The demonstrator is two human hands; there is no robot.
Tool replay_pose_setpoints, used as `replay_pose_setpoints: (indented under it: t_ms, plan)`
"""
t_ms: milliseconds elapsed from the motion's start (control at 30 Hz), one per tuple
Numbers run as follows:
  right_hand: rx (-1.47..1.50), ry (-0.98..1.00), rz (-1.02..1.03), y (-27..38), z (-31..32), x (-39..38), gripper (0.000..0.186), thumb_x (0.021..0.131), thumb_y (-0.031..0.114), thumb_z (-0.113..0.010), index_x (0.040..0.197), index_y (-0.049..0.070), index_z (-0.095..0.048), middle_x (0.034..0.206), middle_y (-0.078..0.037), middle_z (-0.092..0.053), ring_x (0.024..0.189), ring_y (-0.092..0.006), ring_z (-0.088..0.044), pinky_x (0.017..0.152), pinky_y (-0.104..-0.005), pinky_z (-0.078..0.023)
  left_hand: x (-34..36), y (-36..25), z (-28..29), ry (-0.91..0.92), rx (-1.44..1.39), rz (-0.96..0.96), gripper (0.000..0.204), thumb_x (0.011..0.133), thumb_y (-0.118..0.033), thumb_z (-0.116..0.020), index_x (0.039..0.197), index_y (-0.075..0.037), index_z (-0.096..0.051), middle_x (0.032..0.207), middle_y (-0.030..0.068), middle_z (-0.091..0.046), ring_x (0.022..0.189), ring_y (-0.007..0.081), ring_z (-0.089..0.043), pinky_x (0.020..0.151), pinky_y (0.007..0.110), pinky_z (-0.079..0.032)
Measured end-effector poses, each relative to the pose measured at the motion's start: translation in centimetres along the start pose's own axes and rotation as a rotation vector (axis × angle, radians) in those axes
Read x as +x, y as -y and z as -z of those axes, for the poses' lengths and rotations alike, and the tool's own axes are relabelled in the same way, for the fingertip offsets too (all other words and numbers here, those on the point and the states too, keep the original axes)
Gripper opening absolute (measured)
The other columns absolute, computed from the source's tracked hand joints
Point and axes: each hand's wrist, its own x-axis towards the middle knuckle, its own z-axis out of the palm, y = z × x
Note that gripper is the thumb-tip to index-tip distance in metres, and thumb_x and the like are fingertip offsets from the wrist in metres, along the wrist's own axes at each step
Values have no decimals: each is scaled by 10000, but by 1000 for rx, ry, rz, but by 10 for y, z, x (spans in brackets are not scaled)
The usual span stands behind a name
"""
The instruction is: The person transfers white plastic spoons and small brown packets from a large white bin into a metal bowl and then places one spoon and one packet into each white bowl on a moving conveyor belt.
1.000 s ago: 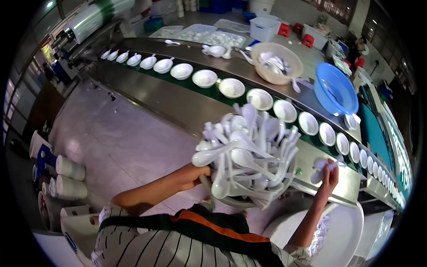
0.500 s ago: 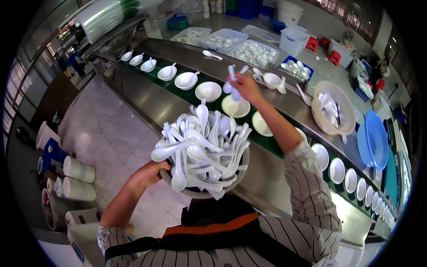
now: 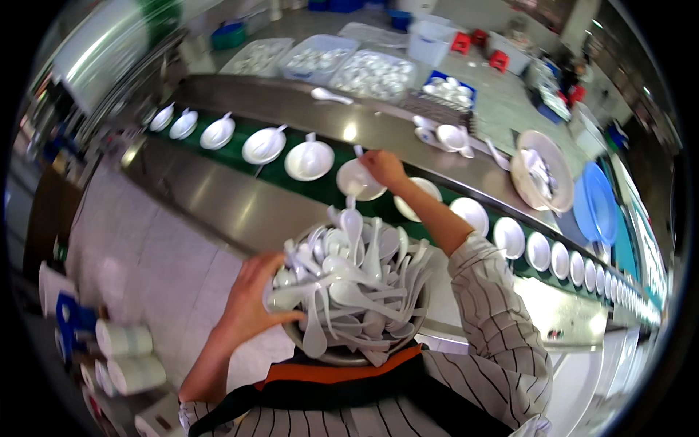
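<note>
A metal container (image 3: 411, 328), heaped with white spoons (image 3: 349, 288), sits against my front. My left hand (image 3: 258, 295) is open at its left side, thumb and fingers spread around the heap. My right hand (image 3: 378, 167) is closed on a white spoon (image 3: 358, 151) over a bowl (image 3: 353, 182) on the green conveyor (image 3: 328, 193). A row of white bowls (image 3: 470, 218) runs along the belt; those left of my right hand have spoons in them, those to the right show none.
Behind the belt, a steel ledge (image 3: 284, 102) carries loose spoons, a cream basin (image 3: 561, 182) and a blue basin (image 3: 597, 204). Crates of white ware (image 3: 313, 62) and red stools (image 3: 460, 44) stand beyond. A film roll (image 3: 95, 65) is upper left; white rolls (image 3: 124, 342) lie lower left.
My right hand has swung from the lower right to the belt, then lowered over a bowl with a spoon. My left hand has loosened from the container's rim, its fingers now spread.
</note>
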Motion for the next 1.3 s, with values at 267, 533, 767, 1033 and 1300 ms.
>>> replay_pose_setpoints:
  t_ms: [267,533,767,1033,1300]
  plan:
    - [412,632,296,75,81,-86,411,849,276,-553,1202,81,-472,910,-83,-639,807,-191,-612,721,-285,-467,31,28,-17,188,55,-281,214,618,-140,-737,722,-38,-580,769,83,-535,762,264,-514,657,350,-417]
    - [365,344,278,83,87,-133,298,726,212,-638,975,59,-579,816,-102,-648,768,-272,-625,695,-354,-486,120,34,-4,243,-714,99,132,725,-65,-661,817,-15,-582,758,-5,-557,697,75,-519,633,230,-428]
    - [133,199,192,79,75,-127,252,759,184,-629,979,76,-570,756,-100,-626,696,-228,-625,630,-326,-491,284,121,-131,-9,-557,-72,119,799,-137,-601,832,-24,-582,611,19,-548,466,72,-468,392,245,-374]
    - [646,-38,-216,-13,52,-49,198,777,44,-574,960,-31,-556,716,-143,-632,587,-175,-646,507,-274,-522,266,169,-150,-458,212,-84,213,746,-187,-627,847,-10,-568,721,170,-600,701,352,-584,645,419,-458]
    - [427,276,-213,0,53,-62,419,807,198,-594,1152,-20,-501,800,-150,-630,705,-189,-647,607,-303,-522,178,72,-83,469,-502,-9,185,841,-213,-583,837,-30,-609,718,5,-581,675,66,-526,613,211,-423]
